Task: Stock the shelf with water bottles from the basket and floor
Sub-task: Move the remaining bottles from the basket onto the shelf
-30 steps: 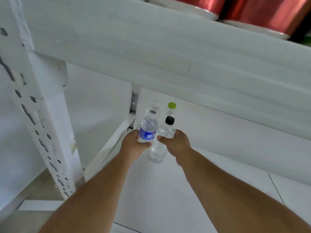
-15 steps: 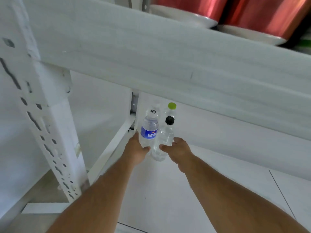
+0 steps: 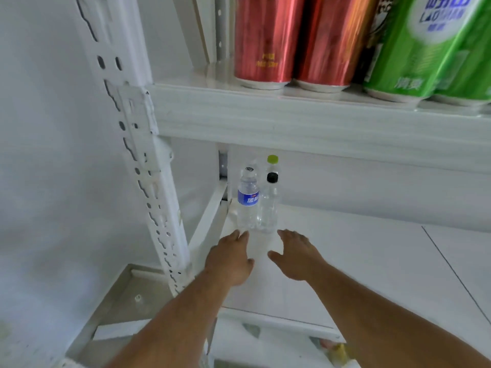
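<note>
**Desk:** Looking at the lower shelf (image 3: 372, 261) now, what have you got?

**Operator:** I see three bottles standing upright at the far left corner of the board. The blue-label bottle (image 3: 248, 201) is on the left, the black-cap bottle (image 3: 269, 205) stands just beside it on the right, the two seemingly touching. Behind them there is a green-cap bottle (image 3: 272, 163), mostly hidden, only its cap and neck showing.

**Desk:** And the hands?

**Operator:** Both are empty. The left hand (image 3: 230, 257) sits near the blue-label bottle's base, fingers loosely spread and pointing toward it. I'd say its fingertips are just short of the plastic, though the clear base is hard to read there. The right hand (image 3: 296, 254) is nearer to me and right of the black-cap bottle, fingers splayed wide, thumb out to the left, clearly apart from the bottles.

**Desk:** Anything above?

**Operator:** On the upper shelf (image 3: 305, 126) I see two red cans (image 3: 292, 41) at the left and green cans (image 3: 435, 46) to their right. The perforated white upright (image 3: 148, 181) runs down the left side.
</note>
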Tool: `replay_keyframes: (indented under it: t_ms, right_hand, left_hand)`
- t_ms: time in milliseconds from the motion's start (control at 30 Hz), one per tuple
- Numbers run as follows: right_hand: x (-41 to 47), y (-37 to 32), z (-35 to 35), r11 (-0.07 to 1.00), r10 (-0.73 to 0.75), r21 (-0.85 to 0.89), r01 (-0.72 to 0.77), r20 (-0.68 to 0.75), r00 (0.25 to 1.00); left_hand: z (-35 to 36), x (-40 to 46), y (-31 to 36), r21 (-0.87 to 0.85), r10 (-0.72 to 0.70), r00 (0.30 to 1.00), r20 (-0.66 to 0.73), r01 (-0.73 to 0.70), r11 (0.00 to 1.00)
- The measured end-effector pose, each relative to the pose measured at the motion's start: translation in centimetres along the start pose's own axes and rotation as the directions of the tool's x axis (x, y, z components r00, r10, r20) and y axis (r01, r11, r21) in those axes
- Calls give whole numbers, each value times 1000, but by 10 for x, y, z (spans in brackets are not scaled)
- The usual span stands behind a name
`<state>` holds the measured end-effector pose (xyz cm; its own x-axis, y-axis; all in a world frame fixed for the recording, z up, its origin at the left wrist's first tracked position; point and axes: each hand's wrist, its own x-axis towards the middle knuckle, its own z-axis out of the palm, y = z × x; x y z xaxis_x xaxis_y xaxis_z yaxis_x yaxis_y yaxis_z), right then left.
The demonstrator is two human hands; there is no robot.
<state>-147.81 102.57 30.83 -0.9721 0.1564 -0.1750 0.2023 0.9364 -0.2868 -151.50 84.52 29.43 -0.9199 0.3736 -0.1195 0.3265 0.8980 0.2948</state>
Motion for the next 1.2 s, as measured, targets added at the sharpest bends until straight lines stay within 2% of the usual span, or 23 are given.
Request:
replay_keyframes:
  t_ms: [100, 267, 533, 800, 1000, 1200]
  right_hand:
    - [-29, -1, 11, 995, -28, -97, 30, 20, 999]
    - [-72, 0, 25, 991, -16, -134, 21, 38, 999]
    - [-143, 15, 27, 996, -39, -83, 40, 17, 999]
    - [-235, 56, 68, 997, -84, 2, 84, 42, 996]
    - [-302, 94, 120, 996, 7, 84, -22, 168, 986]
    - [-337, 117, 165, 986, 119, 81, -148, 293, 949]
  left_hand:
    - [-4, -24, 3, 93, 53, 998, 39, -56, 994]
    - [-3, -61, 12, 154, 71, 994, 83, -83, 985]
    - [12, -121, 39, 174, 43, 994, 99, -60, 983]
    - [66, -207, 72, 103, 65, 993, 103, -76, 992]
    - [128, -265, 81, 77, -11, 965, 262, -9, 997]
    - [177, -296, 55, 52, -104, 912, 396, 91, 994]
